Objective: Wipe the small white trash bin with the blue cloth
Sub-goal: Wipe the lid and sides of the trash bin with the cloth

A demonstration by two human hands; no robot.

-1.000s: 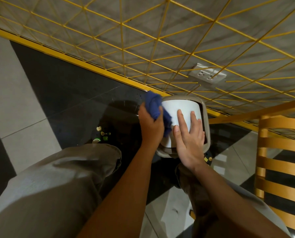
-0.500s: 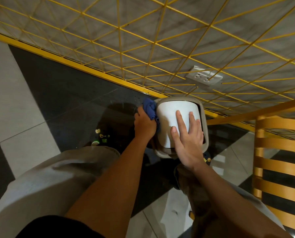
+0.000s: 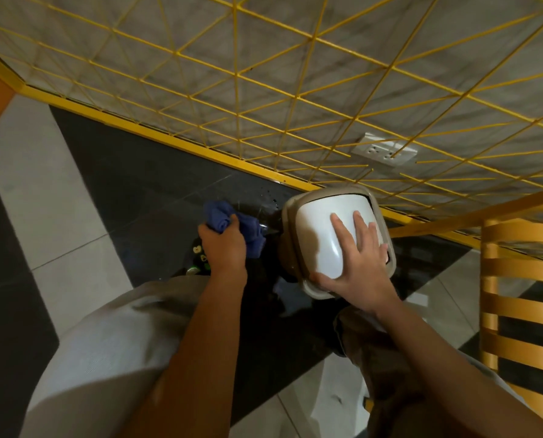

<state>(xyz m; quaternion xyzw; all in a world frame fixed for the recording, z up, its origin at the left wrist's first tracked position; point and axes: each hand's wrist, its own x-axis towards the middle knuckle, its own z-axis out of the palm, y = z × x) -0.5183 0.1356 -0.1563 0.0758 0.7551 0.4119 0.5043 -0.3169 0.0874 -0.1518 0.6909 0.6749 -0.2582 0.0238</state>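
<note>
The small white trash bin [image 3: 320,230] with a beige rim stands on the dark floor tile by the wall. My right hand [image 3: 357,267] lies flat on its white lid, fingers spread, thumb hooked at the near rim. My left hand [image 3: 224,248] is closed around the bunched blue cloth [image 3: 232,222], held just left of the bin and apart from it, low over the floor.
A yellow wire grid [image 3: 263,90] covers the grey wall behind the bin, with a white socket [image 3: 384,150] on it. A yellow slatted chair [image 3: 516,295] stands at the right. My knees in grey trousers [image 3: 105,343] fill the near left. Small items [image 3: 200,257] lie on the floor by my left hand.
My left hand with the blue cloth has come off the bin's left side and moved left, away from it. My right hand stays on the lid.
</note>
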